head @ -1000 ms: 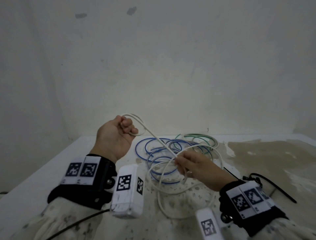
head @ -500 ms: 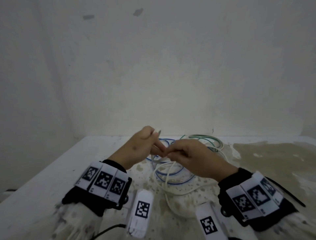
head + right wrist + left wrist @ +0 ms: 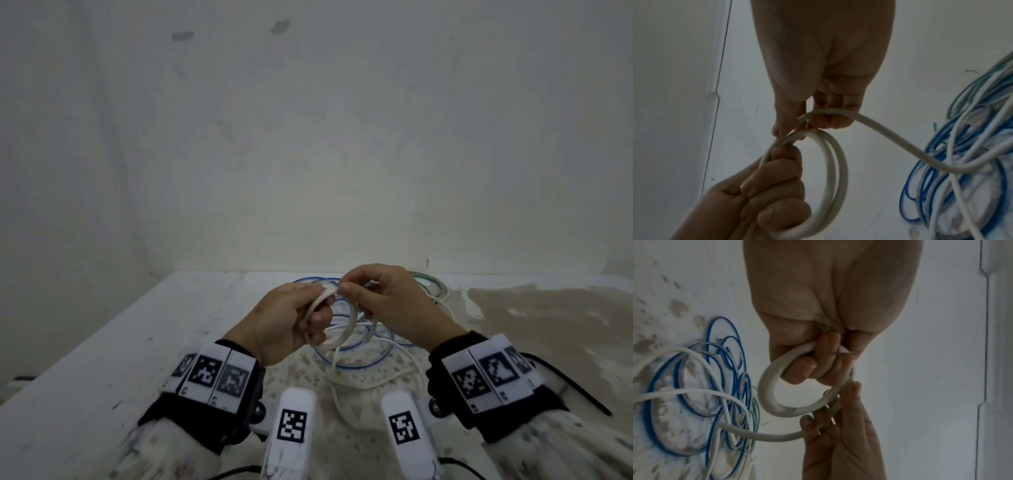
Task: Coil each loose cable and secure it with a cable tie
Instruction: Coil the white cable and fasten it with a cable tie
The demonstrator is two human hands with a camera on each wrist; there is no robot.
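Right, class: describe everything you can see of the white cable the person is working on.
The white cable is a round, smooth, plastic-looking cord, a bit grubby. Part of it is wound into a small coil of about two loops, held in the air above the table. The left hand grips the coil in curled fingers; the right hand pinches the cable at the coil's top. The loose remainder trails down to the table, lying over the blue cable. No tie is on it yet.

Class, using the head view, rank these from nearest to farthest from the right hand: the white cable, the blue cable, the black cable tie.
1. White cable: pinched in the right hand.
2. Blue cable: on the table beneath it.
3. Black cable tie: far right, beyond the wrist.
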